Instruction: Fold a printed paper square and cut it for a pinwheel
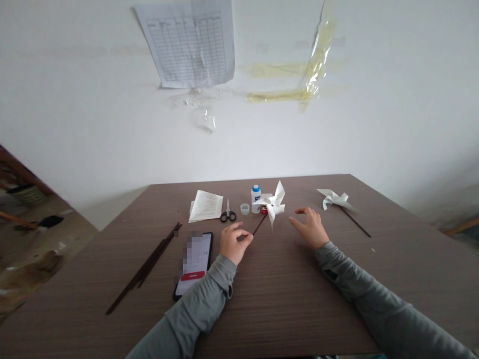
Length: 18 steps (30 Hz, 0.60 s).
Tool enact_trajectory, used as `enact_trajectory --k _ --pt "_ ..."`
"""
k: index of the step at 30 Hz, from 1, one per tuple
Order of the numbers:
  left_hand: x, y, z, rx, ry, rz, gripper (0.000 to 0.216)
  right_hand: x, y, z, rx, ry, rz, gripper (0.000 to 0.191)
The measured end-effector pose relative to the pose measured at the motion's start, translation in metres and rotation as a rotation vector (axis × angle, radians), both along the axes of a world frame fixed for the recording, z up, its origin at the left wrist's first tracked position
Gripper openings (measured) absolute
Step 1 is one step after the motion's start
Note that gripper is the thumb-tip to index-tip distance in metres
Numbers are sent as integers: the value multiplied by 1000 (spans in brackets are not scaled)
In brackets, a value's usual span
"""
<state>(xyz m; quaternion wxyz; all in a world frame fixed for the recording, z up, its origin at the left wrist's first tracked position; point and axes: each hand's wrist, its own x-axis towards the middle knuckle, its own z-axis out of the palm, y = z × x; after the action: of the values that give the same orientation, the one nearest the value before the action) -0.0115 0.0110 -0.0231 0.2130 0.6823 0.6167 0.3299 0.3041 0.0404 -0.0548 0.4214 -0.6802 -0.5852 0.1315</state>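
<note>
Pinwheel (275, 203) just right of the bottle (256, 200), on a dark stick (260, 224). Left hand (234, 244) nearer to the camera than the bottle, thumb and fingertip pinching the stick's lower end. Right hand (311, 229) to the bottle's right, fingers spread, near the pinwheel. Scissors (228, 212) and small cup (244, 209) left of the bottle; second pinwheel (339, 199) well to its right.

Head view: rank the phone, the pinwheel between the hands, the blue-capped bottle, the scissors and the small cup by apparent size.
1. Phone, helped by lying nearest the camera
2. Pinwheel
3. Bottle and scissors, unranked: one taller, the other wider
4. Small cup
</note>
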Motion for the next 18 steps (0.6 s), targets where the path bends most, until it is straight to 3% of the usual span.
enact_trajectory --k 3,9,14,18 --pt "4 1 -6 17 -53 24 26 -17 -10 -9 -55 -85 61 13" --pt "17 3 -16 5 -135 75 24 -51 -25 -17 -56 -53 141 11" --pt "26 1 -22 16 -176 97 23 -59 -29 -16 -38 47 213 13" --pt "34 -2 -28 19 -178 105 23 -63 -31 -16 -9 114 186 11"
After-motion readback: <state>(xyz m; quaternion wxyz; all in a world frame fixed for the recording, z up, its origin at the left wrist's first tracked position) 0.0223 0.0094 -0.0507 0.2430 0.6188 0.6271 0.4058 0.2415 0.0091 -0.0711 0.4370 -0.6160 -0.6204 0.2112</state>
